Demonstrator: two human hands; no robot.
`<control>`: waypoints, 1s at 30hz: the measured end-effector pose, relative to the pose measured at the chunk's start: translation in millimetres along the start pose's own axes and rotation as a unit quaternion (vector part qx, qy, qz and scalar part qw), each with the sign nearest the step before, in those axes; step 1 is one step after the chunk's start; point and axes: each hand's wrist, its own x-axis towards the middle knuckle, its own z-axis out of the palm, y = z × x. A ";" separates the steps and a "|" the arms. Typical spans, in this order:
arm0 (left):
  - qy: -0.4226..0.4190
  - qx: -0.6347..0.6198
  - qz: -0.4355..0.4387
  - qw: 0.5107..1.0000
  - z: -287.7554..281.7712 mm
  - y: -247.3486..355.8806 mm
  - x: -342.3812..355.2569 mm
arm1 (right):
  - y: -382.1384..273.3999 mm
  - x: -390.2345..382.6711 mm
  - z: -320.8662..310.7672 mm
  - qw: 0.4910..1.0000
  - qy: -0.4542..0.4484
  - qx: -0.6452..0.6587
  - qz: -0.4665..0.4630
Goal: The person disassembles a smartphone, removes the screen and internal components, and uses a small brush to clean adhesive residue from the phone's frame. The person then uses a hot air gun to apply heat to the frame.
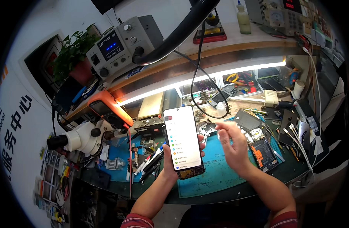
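My left hand point(169, 167) grips a smartphone point(183, 138) upright, thumb along its left edge and fingertips at its right edge. The lit screen shows a white list with small coloured icons. Below the phone's lower end pokes out a bare circuit board point(192, 173); whether it is fixed to the phone or held behind it I cannot tell. To the right, my right hand point(235, 146) hovers with nothing in it, thumb and fingers apart, not touching the phone. Near it lies an opened phone point(263, 152) with a dark battery and orange parts.
A blue work mat point(208, 181) covers the bench. Tweezers and pens point(151, 165) lie left of the phone. Further left stand a white microscope point(81, 140) and an orange multimeter point(110, 109). A black cable point(197, 72) hangs from above. White cables point(294, 138) lie at right.
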 end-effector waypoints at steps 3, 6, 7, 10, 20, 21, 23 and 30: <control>0.017 0.004 0.019 1.000 0.4 -0.3 -0.8 | -6.1 -13.2 10.2 0.997 -0.069 0.013 0.032; 0.062 0.031 0.034 0.997 13.1 5.6 0.5 | -15.8 -19.0 13.3 0.955 -0.076 -0.137 -0.251; -0.007 -0.054 0.011 0.998 1.7 3.6 -1.4 | -16.1 -18.4 12.3 0.941 -0.089 -0.144 -0.293; 0.049 0.012 0.026 0.998 10.0 5.0 1.0 | -16.1 -15.7 8.3 0.902 -0.125 -0.166 -0.378; 0.034 -0.148 0.034 0.988 7.0 12.1 2.9 | -14.1 -21.9 22.6 0.978 -0.112 0.138 0.109; 0.026 -0.159 0.036 0.986 5.8 11.7 3.9 | -14.3 -22.2 22.5 0.960 -0.122 0.199 0.155; 0.008 -0.166 0.048 0.985 5.7 9.8 6.0 | -10.7 -23.7 22.6 0.956 -0.146 0.208 0.148; 0.027 -0.064 0.075 0.995 9.5 6.5 8.8 | -11.7 -29.1 28.3 0.960 -0.150 0.197 0.135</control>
